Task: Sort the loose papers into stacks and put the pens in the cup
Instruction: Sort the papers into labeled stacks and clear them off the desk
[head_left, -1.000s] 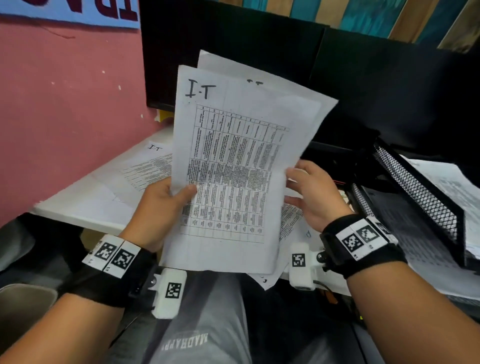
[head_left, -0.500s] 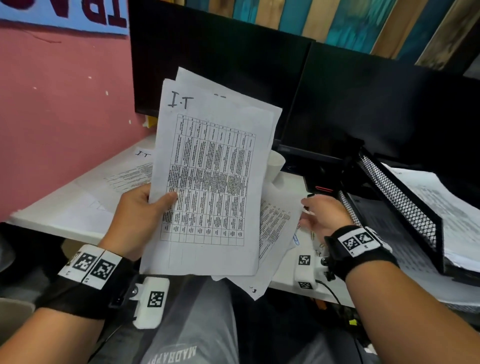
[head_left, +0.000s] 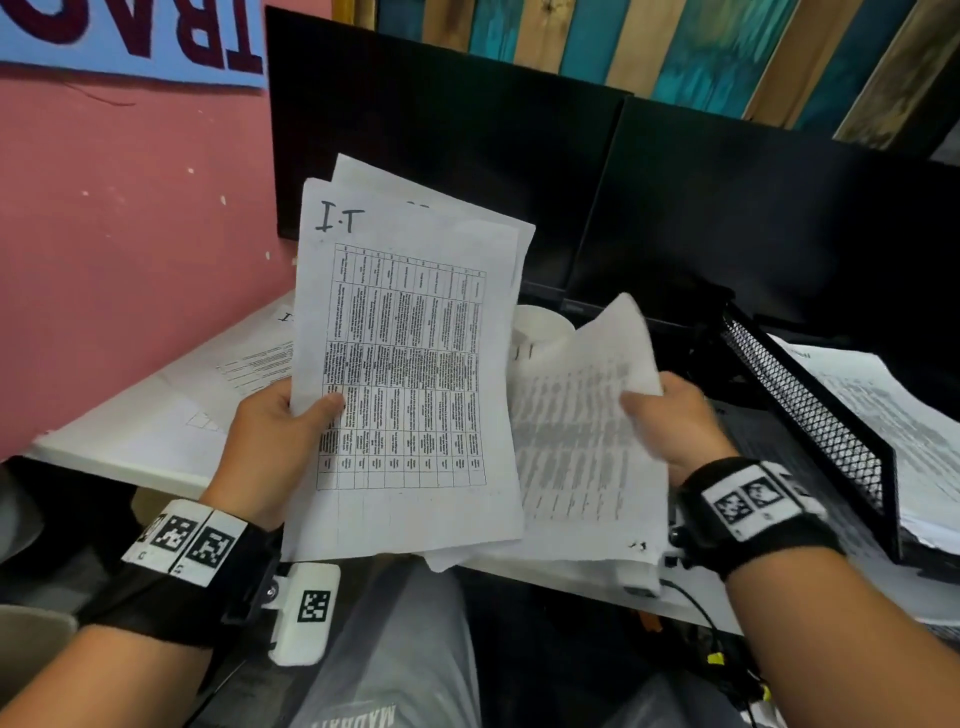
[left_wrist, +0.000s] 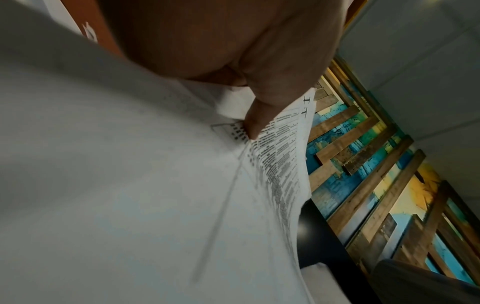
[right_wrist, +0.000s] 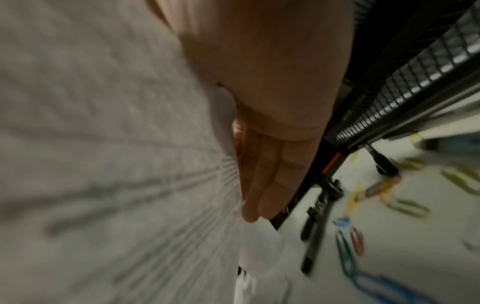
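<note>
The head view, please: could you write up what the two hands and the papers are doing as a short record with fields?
left hand: grips a stack of sheets upright, thumb on the front page marked "I.T"
right hand: holds a loose sheet, blurred, just right of that stack
desk: another "I.T" page lies flat on it
cup: white, behind the held papers
mesh tray: black, on the right, with papers in it
pens: not clear in this view

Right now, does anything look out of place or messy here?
Yes. The papers gripped in the left hand are fanned, edges uneven. The sheet in the right hand is curling and blurred. In the right wrist view, coloured paper clips lie scattered on the desk beside a black pen.
</note>
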